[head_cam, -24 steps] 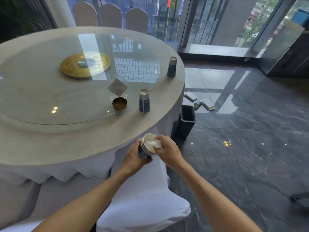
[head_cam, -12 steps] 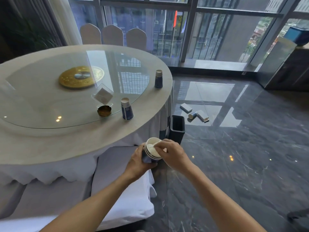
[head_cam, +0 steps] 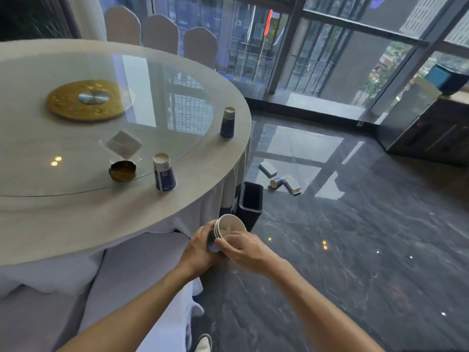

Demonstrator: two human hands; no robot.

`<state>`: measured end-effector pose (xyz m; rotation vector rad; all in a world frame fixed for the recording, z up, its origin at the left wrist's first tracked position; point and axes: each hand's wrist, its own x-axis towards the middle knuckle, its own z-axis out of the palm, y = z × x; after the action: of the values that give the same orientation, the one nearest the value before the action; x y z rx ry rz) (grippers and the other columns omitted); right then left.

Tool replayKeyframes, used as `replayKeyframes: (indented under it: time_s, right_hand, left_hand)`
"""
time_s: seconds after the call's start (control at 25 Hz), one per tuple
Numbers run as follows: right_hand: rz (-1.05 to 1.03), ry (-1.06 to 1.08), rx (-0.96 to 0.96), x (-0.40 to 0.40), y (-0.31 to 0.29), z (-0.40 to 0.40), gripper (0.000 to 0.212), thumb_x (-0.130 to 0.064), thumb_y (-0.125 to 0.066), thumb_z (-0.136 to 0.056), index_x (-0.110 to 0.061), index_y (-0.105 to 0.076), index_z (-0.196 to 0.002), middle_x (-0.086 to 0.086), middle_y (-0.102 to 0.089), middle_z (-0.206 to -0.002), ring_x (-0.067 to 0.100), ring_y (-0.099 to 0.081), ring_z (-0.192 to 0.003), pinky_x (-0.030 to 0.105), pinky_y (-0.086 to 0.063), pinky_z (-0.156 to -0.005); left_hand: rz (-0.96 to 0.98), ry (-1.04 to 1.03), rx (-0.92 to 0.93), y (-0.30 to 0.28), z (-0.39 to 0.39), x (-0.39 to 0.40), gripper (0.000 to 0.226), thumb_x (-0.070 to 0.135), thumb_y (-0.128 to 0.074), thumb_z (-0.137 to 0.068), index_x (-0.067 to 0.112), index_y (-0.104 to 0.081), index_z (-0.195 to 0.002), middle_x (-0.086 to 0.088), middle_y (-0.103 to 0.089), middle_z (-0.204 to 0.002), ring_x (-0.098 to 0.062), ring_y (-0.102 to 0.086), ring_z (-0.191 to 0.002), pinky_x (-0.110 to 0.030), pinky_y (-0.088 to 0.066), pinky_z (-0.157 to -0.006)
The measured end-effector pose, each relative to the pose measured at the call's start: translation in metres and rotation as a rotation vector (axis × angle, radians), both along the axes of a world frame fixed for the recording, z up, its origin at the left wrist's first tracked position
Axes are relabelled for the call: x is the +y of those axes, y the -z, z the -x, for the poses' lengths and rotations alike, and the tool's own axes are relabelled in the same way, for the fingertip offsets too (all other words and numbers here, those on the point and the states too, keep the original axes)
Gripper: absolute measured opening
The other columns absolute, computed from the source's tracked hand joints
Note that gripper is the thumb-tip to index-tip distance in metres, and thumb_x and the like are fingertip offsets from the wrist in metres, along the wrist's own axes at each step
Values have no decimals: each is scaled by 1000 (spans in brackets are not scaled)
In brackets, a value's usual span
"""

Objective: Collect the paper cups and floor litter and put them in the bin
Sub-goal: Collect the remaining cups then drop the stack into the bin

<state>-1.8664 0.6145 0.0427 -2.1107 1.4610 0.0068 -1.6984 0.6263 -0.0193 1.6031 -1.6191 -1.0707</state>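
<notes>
While the round table (head_cam: pixel 106 224) spreads up and left of the grip, the black bin (head_cam: pixel 250 203) stands on the floor just beyond it. Two upside-down cups (dark blue, pale bases) sit on the table: near cup (head_cam: pixel 164 172) and far cup (head_cam: pixel 227 122). Left hand (head_cam: pixel 200 246) curls around the nested cup stack (head_cam: pixel 229 226); right hand (head_cam: pixel 245 246) pinches its rim. Floor litter (head_cam: pixel 280 177) lies past the bin.

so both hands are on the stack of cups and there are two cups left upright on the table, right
Not quite: the head view shows the two cups on the table upside down, not upright. The left hand and right hand do hold the stack of cups.
</notes>
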Motion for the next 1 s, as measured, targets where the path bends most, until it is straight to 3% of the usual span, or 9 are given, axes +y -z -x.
replayKeyframes:
  time_s: [0.08, 0.16, 0.24, 0.32, 0.4, 0.56, 0.72, 0.88, 1.0]
  right_hand:
    - [132, -37, -19, -27, 3, 6, 64, -71, -33, -98, -22, -74, -99, -6, -72, -103, 17, -64, -101, 44, -51, -93]
    - [217, -15, -106, -48, 3, 1, 47, -62, -52, -96, -25, -74, -116, -4, -68, -129, 18, -56, -123, 41, -46, -106]
    - [232, 1, -149, -68, 0, -9, 60, -52, -68, -90, -25, -57, -143, 1, -49, -153, 21, -39, -142, 39, -38, -116]
    - [86, 29, -167, -86, 0, -20, 85, -53, -74, -83, -28, -38, -155, 2, -31, -163, 21, -28, -150, 40, -33, -121]
    - [-33, 26, -210, -105, 5, -32, 98, -52, -77, -76, -25, -29, -158, 0, -30, -161, 20, -32, -147, 37, -34, -119]
    - [-47, -42, -251, -139, 7, -51, 100, -39, -83, -76, -19, -28, -158, 3, -40, -151, 19, -42, -138, 29, -38, -110]
    - [-53, -208, -253, -173, -6, -64, 102, -40, -87, -74, -22, -30, -157, 3, -42, -149, 20, -46, -132, 29, -41, -106]
    - [-72, -392, -278, -209, -35, -63, 82, -49, -82, -80, -28, -45, -149, -2, -49, -144, 14, -52, -122, 25, -40, -96]
    - [15, -557, -277, -242, -51, -71, 67, -53, -68, -92, -30, -46, -151, -1, -48, -152, 19, -48, -136, 29, -38, -105]
  left_hand:
    - [-11, -66, 48, 3, 1, -20, 83, 52, -89, -67, 39, -50, -139, 6, -64, -133, -18, -65, -115, -37, -55, -95]
    - [-31, -127, 72, 5, -3, -34, 82, 51, -90, -68, 38, -50, -139, 9, -64, -132, -14, -63, -113, -31, -52, -91]
    - [-47, -182, 82, 5, -9, -45, 81, 46, -91, -69, 35, -52, -140, 9, -64, -134, -13, -62, -116, -28, -50, -90]
    - [-63, -219, 100, 7, -15, -54, 83, 45, -91, -67, 35, -52, -140, 8, -65, -135, -15, -64, -120, -31, -53, -94]
    - [-76, -268, 115, 5, -19, -62, 86, 47, -90, -66, 36, -51, -142, 8, -65, -137, -17, -64, -122, -37, -56, -99]
    - [-84, -366, 75, -1, -26, -80, 86, 37, -91, -71, 32, -46, -145, 4, -63, -141, -21, -62, -124, -46, -55, -105]
    - [-55, -464, 55, -14, -27, -96, 85, 24, -90, -72, 26, -45, -143, 0, -63, -135, -23, -63, -121, -43, -57, -102]
    - [-46, -599, 43, -35, -21, -105, 75, 23, -90, -73, 28, -47, -134, 3, -65, -123, -22, -66, -112, -30, -55, -88]
    - [-28, -759, 47, -40, -28, -107, 86, 31, -94, -65, 26, -48, -137, 4, -64, -126, -20, -64, -112, -33, -56, -88]
